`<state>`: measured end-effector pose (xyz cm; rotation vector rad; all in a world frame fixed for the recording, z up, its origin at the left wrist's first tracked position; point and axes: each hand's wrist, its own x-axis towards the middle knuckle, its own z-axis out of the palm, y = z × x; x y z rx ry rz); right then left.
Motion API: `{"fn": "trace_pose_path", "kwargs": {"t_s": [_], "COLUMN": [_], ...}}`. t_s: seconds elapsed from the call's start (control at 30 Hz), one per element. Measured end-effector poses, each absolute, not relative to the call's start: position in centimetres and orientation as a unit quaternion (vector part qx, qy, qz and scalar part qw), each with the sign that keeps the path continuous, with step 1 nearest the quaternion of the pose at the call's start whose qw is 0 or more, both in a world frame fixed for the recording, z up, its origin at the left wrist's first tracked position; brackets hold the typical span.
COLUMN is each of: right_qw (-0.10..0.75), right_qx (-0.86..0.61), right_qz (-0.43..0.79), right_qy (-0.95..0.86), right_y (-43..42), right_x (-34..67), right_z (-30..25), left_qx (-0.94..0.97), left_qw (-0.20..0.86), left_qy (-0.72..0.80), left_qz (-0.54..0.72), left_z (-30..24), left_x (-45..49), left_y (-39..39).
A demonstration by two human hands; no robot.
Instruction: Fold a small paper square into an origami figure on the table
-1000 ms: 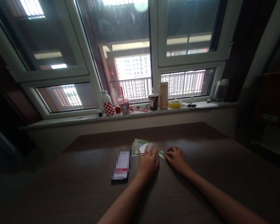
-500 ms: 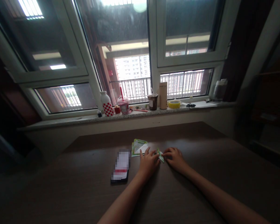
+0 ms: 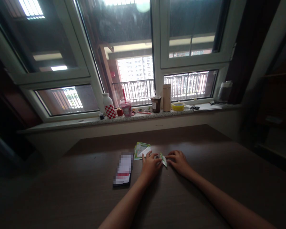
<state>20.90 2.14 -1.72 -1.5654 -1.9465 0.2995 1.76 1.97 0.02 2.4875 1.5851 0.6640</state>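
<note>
Both my hands rest on a dark wooden table [image 3: 205, 190] near its middle. Between them stands a small folded piece of green and white paper [image 3: 163, 159]. My left hand [image 3: 150, 165] has its fingers curled and pinches the paper's left side. On the paper's right side, my right hand [image 3: 179, 161] is closed with its fingertips on it. A small stack of green and white paper sheets [image 3: 141, 149] lies just beyond my left hand.
A phone [image 3: 124, 169] lies on the table left of my left hand. On the window sill [image 3: 73, 121] behind the table stand a checked bottle [image 3: 109, 106], a pink drink cup [image 3: 126, 107], a brown cup [image 3: 156, 103], a tall flask [image 3: 166, 97], yellow tape [image 3: 178, 106] and a kettle [image 3: 224, 92].
My left hand's fingers went from spread flat to curled in a pinch. The folded paper now stands more upright between both hands, which have drawn slightly closer.
</note>
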Motion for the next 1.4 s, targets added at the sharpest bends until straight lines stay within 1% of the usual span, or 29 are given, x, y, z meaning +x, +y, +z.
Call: {"fn": "trace_pose_path", "kwargs": {"t_s": [0.3,0.57,0.7,0.8,0.9,1.0,1.07,1.17,1.4], "right_qw": [0.358,0.383,0.408,0.439,0.452,0.427,0.392,0.354,0.314], "right_qx": [-0.592,-0.585,-0.584,-0.588,-0.597,-0.606,-0.607,-0.604,-0.595], "right_qz": [0.152,0.177,0.189,0.168,0.092,0.008,-0.017,-0.005,0.044], "right_qy": [-0.706,-0.693,-0.675,-0.658,-0.656,-0.671,-0.692,-0.714,-0.738], "right_y": [2.7,2.3,2.4,2.5,2.4,2.0,1.7,1.5,1.7], "right_x": [20.9,20.3,20.3,20.6,21.0,21.2,21.2,21.0,20.8], "right_z": [-2.0,-1.6,-1.6,-1.6,-1.2,-0.7,-0.4,-0.3,-0.9], "left_qx": [0.812,0.81,0.805,0.793,0.781,0.771,0.762,0.749,0.749], "left_qw": [0.069,0.096,0.087,0.078,0.067,0.048,0.035,0.032,0.034], "left_qy": [0.535,0.533,0.53,0.537,0.549,0.562,0.574,0.593,0.601], "left_qz": [0.223,0.225,0.251,0.277,0.289,0.295,0.299,0.294,0.276], "left_z": [-0.3,0.2,0.3,0.2,0.2,0.2,0.2,0.2,-0.1], "left_x": [1.8,2.0,2.0,2.0,2.0,2.0,2.1,2.0,2.0], "left_y": [2.4,2.1,2.0,2.1,2.1,2.0,2.0,2.0,2.1]}}
